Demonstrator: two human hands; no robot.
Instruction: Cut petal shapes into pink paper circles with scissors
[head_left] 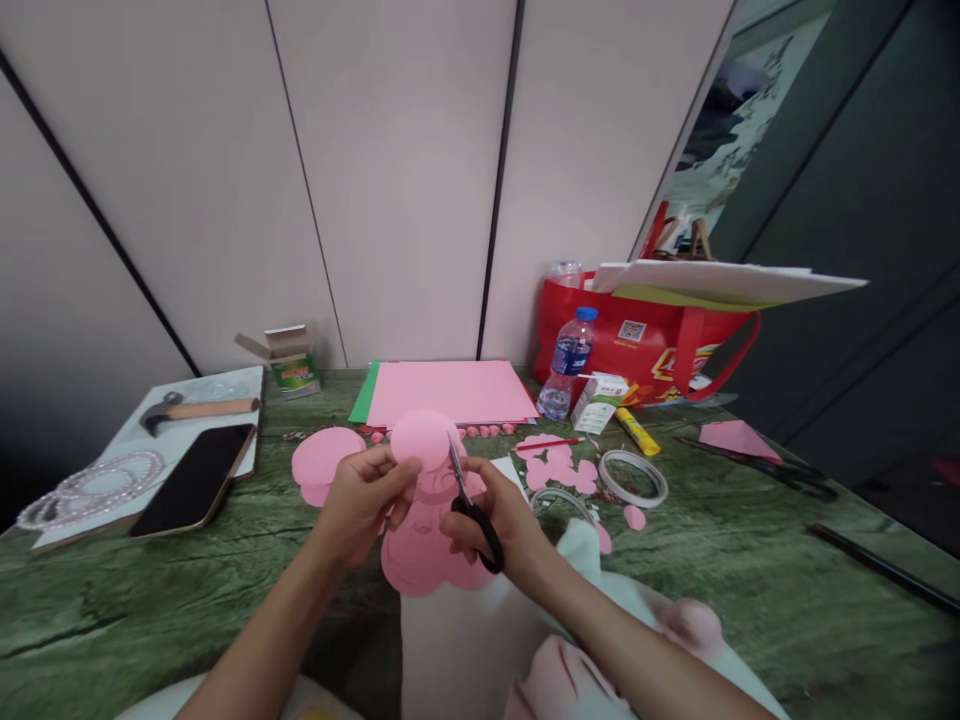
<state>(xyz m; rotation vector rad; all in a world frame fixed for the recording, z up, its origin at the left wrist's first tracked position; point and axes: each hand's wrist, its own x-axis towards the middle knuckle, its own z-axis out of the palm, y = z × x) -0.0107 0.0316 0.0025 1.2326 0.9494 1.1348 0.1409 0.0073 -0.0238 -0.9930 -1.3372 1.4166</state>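
Between the thumb and fingers of my left hand [373,500] is a round pink paper piece [420,438], held up over the table. My right hand [499,520] grips black-handled scissors [480,522], their blades pointing up at the paper's right edge. Whether the blades touch the paper I cannot tell. Below both hands lies a larger pink paper sheet with rounded edges and drawn lines [415,555]. To the left of my left hand rests a stack of pink paper circles [327,458].
Pink and green sheets [450,392] lie at the back. Right of my hands are paper offcuts [561,470], a tape roll [634,478] and a glue stick [637,430]. A water bottle [568,365] stands before a red bag [645,345]. A phone [196,480] and hammer [199,408] lie left.
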